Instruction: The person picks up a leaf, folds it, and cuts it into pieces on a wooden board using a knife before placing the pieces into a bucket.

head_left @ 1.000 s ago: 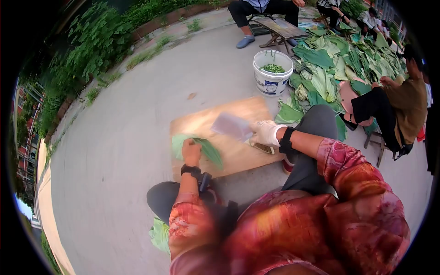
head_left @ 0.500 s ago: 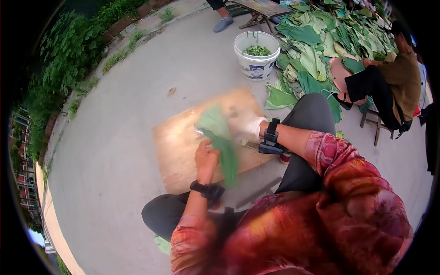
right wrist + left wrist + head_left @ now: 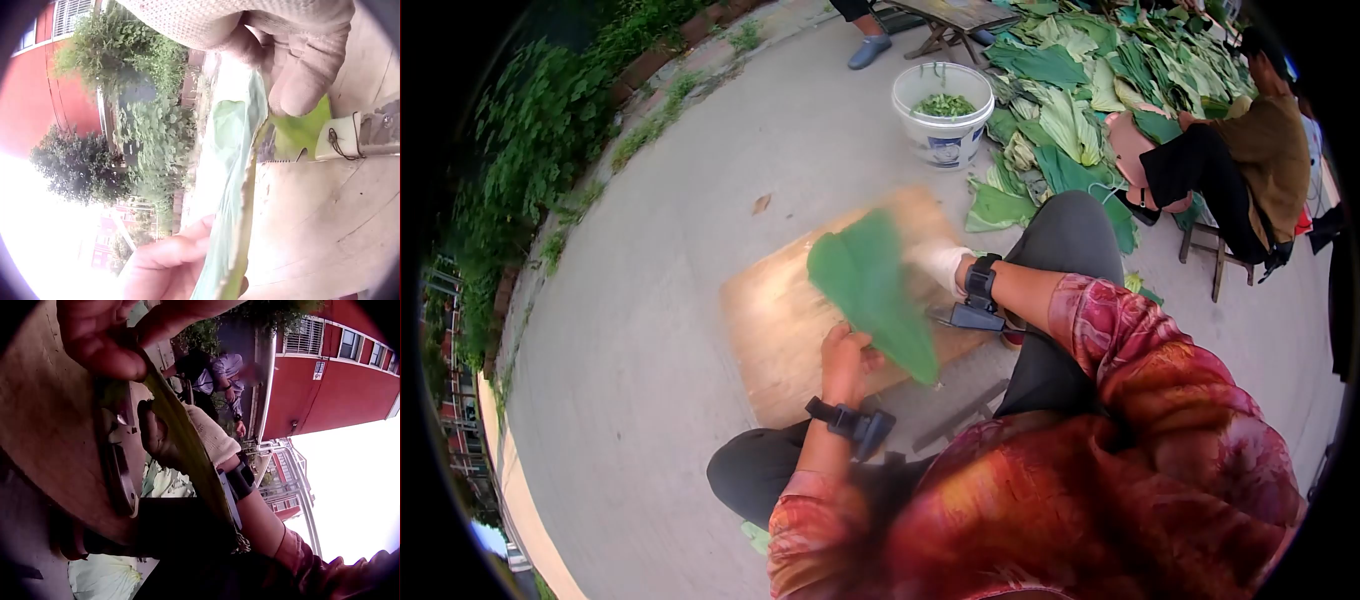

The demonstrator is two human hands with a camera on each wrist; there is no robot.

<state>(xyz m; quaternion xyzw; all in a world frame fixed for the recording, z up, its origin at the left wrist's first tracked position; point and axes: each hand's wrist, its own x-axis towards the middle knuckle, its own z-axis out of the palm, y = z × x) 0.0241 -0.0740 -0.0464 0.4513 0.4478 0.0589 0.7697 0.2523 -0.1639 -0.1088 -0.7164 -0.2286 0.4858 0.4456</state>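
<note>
A large green leaf [image 3: 865, 275] is stretched between both hands over a wooden board [image 3: 775, 355]. My bare left hand [image 3: 847, 362] pinches its near edge, thumb and fingers curled round it in the left wrist view. My right hand [image 3: 281, 50], in a whitish knit glove, pinches the opposite end from above in the right wrist view. The leaf shows edge-on there, a thin folded strip [image 3: 228, 206]. Beside it on the board lies a tool with a pale, wire-bound end piece [image 3: 337, 134] and a toothed edge. The head view blurs the gloved fingers.
Beyond the board stands a white bucket [image 3: 945, 145] with chopped greens inside. A broad heap of leaves [image 3: 1070, 125] spreads at the back right. A person in brown [image 3: 1265, 150] sits on a stool [image 3: 1218, 262] at the right. A low wooden table [image 3: 955, 12] stands farther back.
The leaf has moved from the board's left side to between both hands, its dark green face now showing. A pale, flat, blurred thing near my right hand no longer shows. The head view has shifted.
</note>
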